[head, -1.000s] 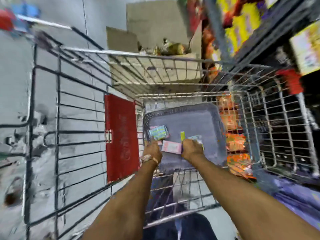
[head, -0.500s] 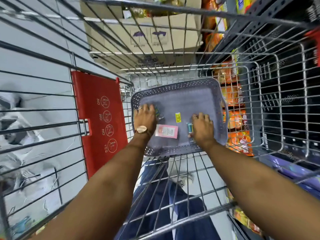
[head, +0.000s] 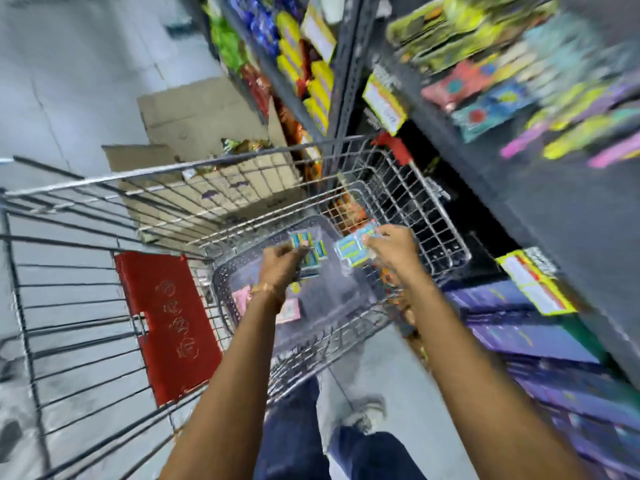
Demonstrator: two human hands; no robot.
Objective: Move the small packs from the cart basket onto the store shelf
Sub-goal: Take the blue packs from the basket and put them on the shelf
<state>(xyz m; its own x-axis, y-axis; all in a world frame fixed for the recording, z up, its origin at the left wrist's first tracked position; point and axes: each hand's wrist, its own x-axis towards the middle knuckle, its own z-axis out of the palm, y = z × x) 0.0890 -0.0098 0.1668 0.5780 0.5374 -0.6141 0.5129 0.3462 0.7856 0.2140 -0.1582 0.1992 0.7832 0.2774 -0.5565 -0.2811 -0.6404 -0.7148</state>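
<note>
A grey plastic basket (head: 225, 271) sits in the wire cart (head: 145, 181). My left hand (head: 280, 265) is raised above the basket and grips several small teal packs (head: 310, 249). To its right my right hand (head: 391, 245) holds more light-blue small packs (head: 353, 249) near the cart's right wall. A pink pack (head: 289, 311) and another pink one (head: 240, 297) lie on the basket floor. The dark store shelf (head: 519, 174) rises at the right, blurred, with colourful packs on it.
A red child-seat flap (head: 166, 323) hangs on the cart's near left. An open cardboard box (head: 204, 123) stands on the floor beyond the cart. Yellow price tags (head: 384, 102) stick out from the shelf edges. Purple boxes (head: 530, 337) fill the lower shelf.
Both hands have lifted off the basket floor with small packs in them and moved up and right. The view has swung up toward the shelf.
</note>
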